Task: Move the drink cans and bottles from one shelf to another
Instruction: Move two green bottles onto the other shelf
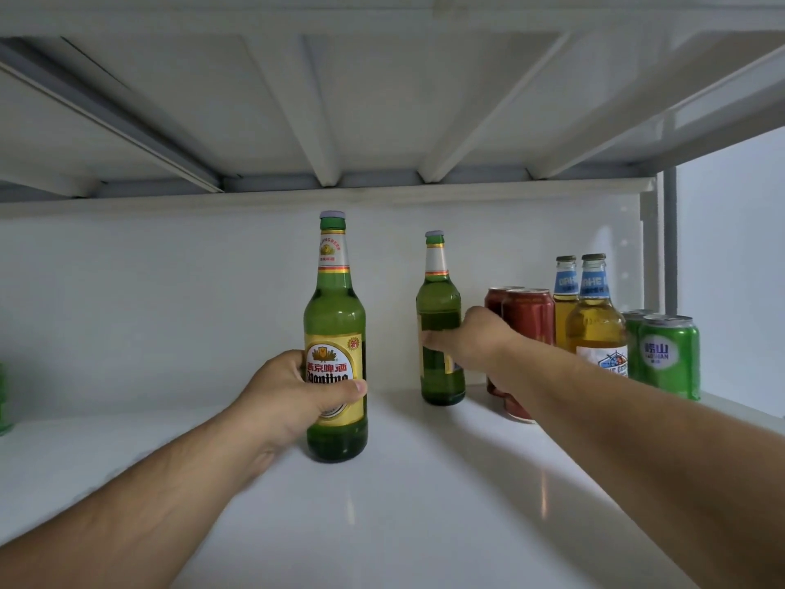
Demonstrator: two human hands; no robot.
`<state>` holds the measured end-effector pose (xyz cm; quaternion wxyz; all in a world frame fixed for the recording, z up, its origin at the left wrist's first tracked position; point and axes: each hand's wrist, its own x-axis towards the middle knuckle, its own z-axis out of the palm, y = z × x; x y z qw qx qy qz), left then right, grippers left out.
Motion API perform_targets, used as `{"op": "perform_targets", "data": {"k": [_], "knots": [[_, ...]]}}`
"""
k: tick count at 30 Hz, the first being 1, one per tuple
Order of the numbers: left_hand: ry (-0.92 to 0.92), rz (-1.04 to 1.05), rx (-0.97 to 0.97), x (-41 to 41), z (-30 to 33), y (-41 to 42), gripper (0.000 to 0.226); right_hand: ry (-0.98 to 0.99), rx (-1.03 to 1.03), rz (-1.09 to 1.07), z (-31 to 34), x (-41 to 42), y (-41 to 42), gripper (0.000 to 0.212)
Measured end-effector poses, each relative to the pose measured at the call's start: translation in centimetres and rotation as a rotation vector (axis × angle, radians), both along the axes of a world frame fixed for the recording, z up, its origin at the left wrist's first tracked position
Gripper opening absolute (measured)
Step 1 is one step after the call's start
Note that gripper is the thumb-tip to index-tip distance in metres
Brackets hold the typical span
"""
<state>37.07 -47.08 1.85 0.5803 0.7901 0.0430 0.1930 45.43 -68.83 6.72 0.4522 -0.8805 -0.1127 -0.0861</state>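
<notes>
My left hand [293, 388] is shut on a green beer bottle with a yellow label [335, 316], which stands upright on the white shelf [382, 503] in the middle. Farther back and to the right, my right hand [471, 337] is wrapped around a second green bottle [439, 299], also upright near the back wall. Right of it stand two red cans [529, 316], two amber bottles with blue neck labels [594, 320] and two green cans [669, 354].
The ribbed underside of the upper shelf [382, 121] hangs low overhead. A white back wall [170, 299] closes the shelf. A shelf post [669, 248] stands at the right. Something green [5, 401] shows at the far left edge.
</notes>
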Motion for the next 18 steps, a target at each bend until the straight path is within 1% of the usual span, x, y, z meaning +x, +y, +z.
{"op": "perform_targets", "data": {"k": [4,7,11,15,18], "knots": [[-0.001,0.001,-0.005,-0.1,0.0,-0.5,0.042,-0.056,-0.063,0.076,-0.7,-2.6,-2.2,0.036],[0.006,-0.009,0.002,0.2,0.4,-1.4,0.045,-0.116,-0.178,0.154,-1.2,-3.6,-4.0,0.026],[0.036,-0.031,0.032,1.0,1.2,-3.6,0.05,-0.161,-0.316,0.208,-1.9,-3.4,-5.8,0.035],[0.049,-0.054,0.051,2.2,2.0,-6.5,0.052,-0.212,-0.322,0.274,-2.3,-3.0,-7.3,0.031],[0.061,-0.075,0.056,3.6,2.2,-8.4,0.053,-0.21,-0.436,0.328,-2.7,-2.9,-8.2,0.033]]}}
